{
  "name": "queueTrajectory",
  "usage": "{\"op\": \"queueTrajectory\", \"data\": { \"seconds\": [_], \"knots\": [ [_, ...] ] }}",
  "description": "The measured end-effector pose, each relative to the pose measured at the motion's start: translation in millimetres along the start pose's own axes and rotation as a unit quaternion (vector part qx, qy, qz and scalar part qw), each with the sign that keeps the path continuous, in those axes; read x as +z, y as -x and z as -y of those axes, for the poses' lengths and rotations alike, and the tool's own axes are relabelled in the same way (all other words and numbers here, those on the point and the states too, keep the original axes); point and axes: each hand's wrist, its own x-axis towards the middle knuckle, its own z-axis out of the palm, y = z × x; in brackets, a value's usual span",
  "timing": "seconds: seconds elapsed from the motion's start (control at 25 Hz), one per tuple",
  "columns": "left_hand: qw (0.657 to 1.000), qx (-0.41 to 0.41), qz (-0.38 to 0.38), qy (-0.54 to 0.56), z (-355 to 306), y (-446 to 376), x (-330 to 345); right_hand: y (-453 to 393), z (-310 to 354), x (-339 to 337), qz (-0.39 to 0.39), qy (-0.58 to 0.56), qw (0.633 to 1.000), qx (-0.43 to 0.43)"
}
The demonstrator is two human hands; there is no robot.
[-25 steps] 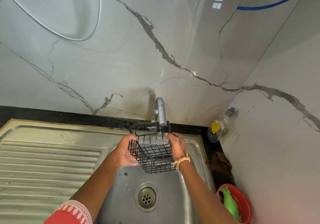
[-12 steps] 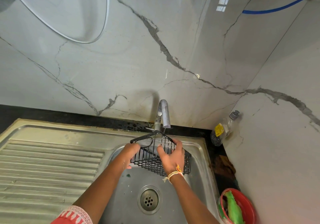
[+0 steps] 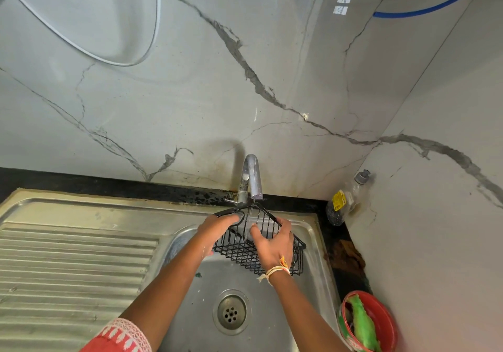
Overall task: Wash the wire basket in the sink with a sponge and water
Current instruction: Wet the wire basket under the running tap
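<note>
Under the tap [image 3: 251, 177], both hands grip the wire basket [image 3: 245, 248]: left hand [image 3: 217, 229] clasping its left end, right hand [image 3: 275, 242] its rim; probably light, stiff, slippery wet, best held by the rim wires

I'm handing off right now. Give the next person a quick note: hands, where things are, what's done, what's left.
Left hand grips the wire basket at its left end; right hand grips its top and near side.
Basket is held tilted over the sink, just under the tap.
No sponge visible; a thin stream seems to fall from the tap, hard to confirm.
Done: basket at the tap. Left: scrub, rinse.
</note>
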Motion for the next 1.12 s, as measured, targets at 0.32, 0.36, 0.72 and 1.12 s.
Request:
{"op": "queueTrajectory", "data": {
  "seconds": [0.32,0.36,0.72,1.12],
  "knots": [
    [0.996,0.017,-0.047,-0.073,-4.4,-10.1,3.7,8.5,9.2,3.6,0.108,0.080,0.982,-0.130],
    [0.997,0.016,-0.061,-0.052,1.3,-15.0,1.2,4.0,7.1,0.1,0.124,0.055,0.981,-0.138],
    [0.997,0.040,-0.064,0.002,11.2,-17.9,19.0,-14.1,-12.0,-29.1,-0.109,0.235,0.931,-0.258],
    [0.982,-0.107,0.069,0.140,29.2,-30.9,-27.5,-38.1,-32.6,-44.8,-0.035,-0.119,0.992,0.025]
  ]
}}
